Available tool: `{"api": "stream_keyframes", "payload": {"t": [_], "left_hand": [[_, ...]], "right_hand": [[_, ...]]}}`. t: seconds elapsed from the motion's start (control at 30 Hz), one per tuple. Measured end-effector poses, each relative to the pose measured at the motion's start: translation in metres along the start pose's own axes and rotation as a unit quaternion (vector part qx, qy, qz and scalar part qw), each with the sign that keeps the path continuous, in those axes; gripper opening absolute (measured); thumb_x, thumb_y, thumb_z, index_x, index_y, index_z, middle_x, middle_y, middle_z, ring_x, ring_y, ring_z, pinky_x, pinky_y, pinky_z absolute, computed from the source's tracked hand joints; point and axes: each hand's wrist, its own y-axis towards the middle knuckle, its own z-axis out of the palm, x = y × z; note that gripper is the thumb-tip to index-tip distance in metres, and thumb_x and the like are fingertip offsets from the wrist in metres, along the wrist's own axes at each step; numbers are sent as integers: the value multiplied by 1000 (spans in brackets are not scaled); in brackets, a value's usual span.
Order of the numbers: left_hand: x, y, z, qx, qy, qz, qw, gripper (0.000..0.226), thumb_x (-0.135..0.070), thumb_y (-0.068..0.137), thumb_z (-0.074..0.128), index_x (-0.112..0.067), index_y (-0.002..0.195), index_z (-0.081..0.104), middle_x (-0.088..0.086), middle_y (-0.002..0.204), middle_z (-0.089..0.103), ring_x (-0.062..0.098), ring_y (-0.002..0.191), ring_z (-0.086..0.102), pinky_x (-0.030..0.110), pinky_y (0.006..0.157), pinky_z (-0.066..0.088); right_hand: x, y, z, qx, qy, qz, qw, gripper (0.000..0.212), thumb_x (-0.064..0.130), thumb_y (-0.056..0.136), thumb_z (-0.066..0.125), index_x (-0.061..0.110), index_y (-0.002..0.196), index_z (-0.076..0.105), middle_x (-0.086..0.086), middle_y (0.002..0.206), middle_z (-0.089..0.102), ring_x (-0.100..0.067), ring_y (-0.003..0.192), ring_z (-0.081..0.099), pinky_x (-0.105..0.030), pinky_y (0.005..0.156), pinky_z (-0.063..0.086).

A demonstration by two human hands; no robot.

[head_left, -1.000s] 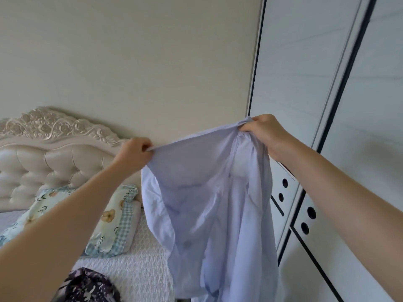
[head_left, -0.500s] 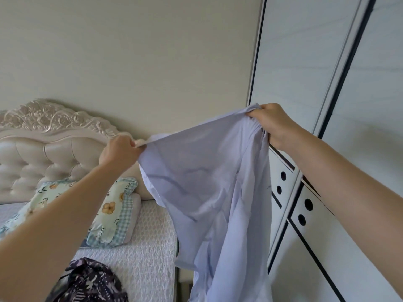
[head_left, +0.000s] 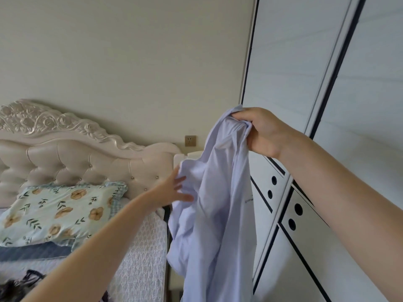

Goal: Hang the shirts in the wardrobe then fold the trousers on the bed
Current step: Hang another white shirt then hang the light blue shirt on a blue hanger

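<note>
Head view: shirt (head_left: 218, 203) now hangs bunched from the right hand (head_left: 261, 131) alone, gripped at its top edge, beside the closed wardrobe (head_left: 294, 73) doors. Left hand (head_left: 172, 190) has let go its corner; fingers spread, reaching at the lower folds (contact unclear). Likely regrip before hangering; bed (head_left: 139, 247) behind.

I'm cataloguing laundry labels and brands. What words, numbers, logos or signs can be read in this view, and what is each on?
On the shirt, held up by the right hand: one short line of dark print near its right edge, too small and blurred to read.
On the wall socket: no readable marking.
On the wardrobe doors and the pillow: no text, only lines, holes and a flower pattern.
Nothing here can be quoted.
</note>
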Motion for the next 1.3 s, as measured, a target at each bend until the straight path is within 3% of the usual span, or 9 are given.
{"api": "stream_keyframes", "payload": {"t": [0.1, 0.17, 0.4, 0.5, 0.7, 0.93, 1.03, 1.13, 1.3], "left_hand": [[5, 8, 38, 79, 98, 71, 990, 143, -58, 45, 91, -1, 152, 14, 13, 137, 49, 2, 94, 51, 33, 101, 48], [5, 10, 62, 67, 195, 97, 974, 100, -48, 70, 76, -10, 148, 27, -15, 130, 45, -6, 100, 46, 8, 93, 40], [28, 32, 40, -48, 260, 42, 964, 26, -19, 78, 77, -25, 94, 58, 2, 78, 65, 16, 71, 54, 27, 64, 43], [31, 32, 15, -106, 321, 59, 939, 32, -14, 77, 76, -22, 63, 48, -4, 61, 47, 15, 62, 43, 27, 58, 33], [49, 27, -30, -220, 439, 45, 870, 35, 7, 74, 59, -19, 59, 41, 4, 69, 48, 25, 71, 48, 32, 64, 30], [17, 40, -23, -231, 299, 25, 926, 24, 10, 81, 45, -10, 72, 51, 9, 69, 54, 28, 73, 51, 34, 61, 34], [-13, 33, -5, -233, 139, 61, 961, 30, 12, 86, 37, -11, 71, 50, 10, 63, 47, 24, 67, 44, 34, 61, 36], [-53, 19, 21, -186, 36, 93, 977, 32, 12, 84, 30, -11, 76, 50, 11, 68, 46, 23, 66, 42, 40, 64, 37], [-112, -1, 77, -113, 36, 169, 978, 36, 8, 85, 34, -21, 72, 53, 0, 62, 46, 18, 60, 41, 29, 57, 38]], "right_hand": [[-2, -1, -3, -19, 16, -18, 1000, 19, 7, 98, 46, 9, 86, 60, -4, 79, 61, -15, 74, 61, -26, 67, 51], [-2, -1, -8, -46, 20, -28, 998, 18, 6, 98, 48, 7, 85, 61, -5, 79, 60, -16, 74, 60, -26, 67, 51], [-9, -6, -51, -216, -42, -37, 975, 8, 3, 94, 51, 3, 91, 58, -15, 92, 56, -25, 88, 56, -32, 76, 44], [-22, -10, -69, -278, -53, -7, 959, 8, 8, 93, 56, 6, 85, 59, -13, 90, 57, -23, 86, 55, -31, 76, 41], [-27, -24, -97, -365, -64, 42, 928, 17, 10, 86, 61, 14, 70, 56, -6, 64, 44, -20, 59, 42, -26, 59, 33], [-30, -42, -82, -271, -241, 21, 932, 39, 9, 80, 62, 27, 113, 50, 6, 90, 52, -15, 84, 53, -29, 77, 42], [-37, -60, -69, -190, -365, -15, 911, 29, 8, 80, 64, 26, 103, 64, 9, 91, 61, -13, 81, 57, -25, 72, 42], [-63, -71, -48, -152, -434, -24, 887, 13, 29, 73, 71, 33, 85, 69, 2, 102, 64, -17, 105, 56, -29, 87, 45], [-112, -89, -12, -134, -513, 44, 847, 45, 57, 73, 71, 34, 108, 55, -1, 108, 40, -19, 109, 33, -34, 92, 38]]}}
